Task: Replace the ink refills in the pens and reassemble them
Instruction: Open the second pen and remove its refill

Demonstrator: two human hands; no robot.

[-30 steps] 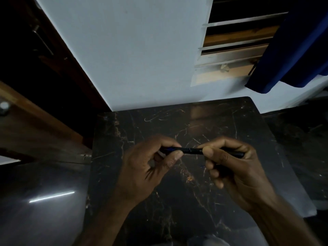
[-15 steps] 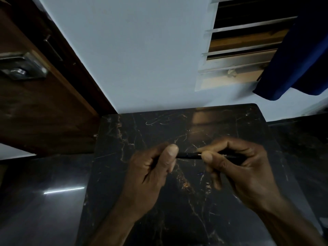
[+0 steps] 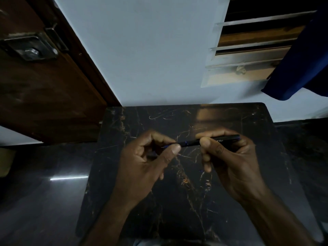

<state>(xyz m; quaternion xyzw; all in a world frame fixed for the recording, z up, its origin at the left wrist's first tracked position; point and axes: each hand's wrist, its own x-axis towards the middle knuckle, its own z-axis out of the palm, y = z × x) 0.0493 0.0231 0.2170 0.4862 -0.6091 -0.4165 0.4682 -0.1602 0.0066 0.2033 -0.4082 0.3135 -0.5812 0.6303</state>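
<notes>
A black pen (image 3: 192,142) with small blue marks lies level in the air above a dark marbled table (image 3: 177,201). My right hand (image 3: 229,160) grips its barrel between thumb and fingers, white lettering showing near the far end. My left hand (image 3: 147,160) pinches the pen's left end, where a thin blue bit pokes out between thumb and forefinger. Whether that end piece is joined to the barrel is hidden by my fingers.
A pale wall (image 3: 150,50) rises behind the table. A brown wooden door (image 3: 44,89) with a metal latch (image 3: 32,48) stands at the left. A louvred window (image 3: 248,50) and a blue curtain (image 3: 301,64) are at the upper right. Dark glossy floor surrounds the table.
My hands have drawn slightly apart, so more of the pen's middle shows between them. The view has tilted up, showing more of the door and latch.
</notes>
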